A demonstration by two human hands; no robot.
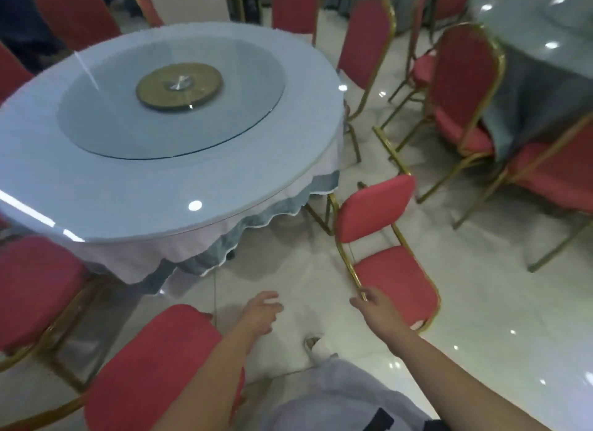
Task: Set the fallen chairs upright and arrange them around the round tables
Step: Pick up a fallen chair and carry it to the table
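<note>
A red-cushioned chair (pixel 396 281) with a gold frame lies tipped on the white floor, just right of the round table (pixel 272 173). Its back lies flat on the floor and its seat stands on edge. My right hand (pixel 376 305) reaches the near left corner of the back, and its fingers close on the gold frame tube there. Over the bare floor between that chair and the nearer one, my left hand (pixel 260 312) hovers with relaxed fingers, holding nothing.
An upright red chair (pixel 154 360) stands close at my lower left, another (pixel 35 286) at the far left. More upright chairs (pixel 365 42) ring the table. A second round table (pixel 539 87) with a grey cloth and chairs (pixel 462 87) fills the upper right. My knee (pixel 337 398) is below.
</note>
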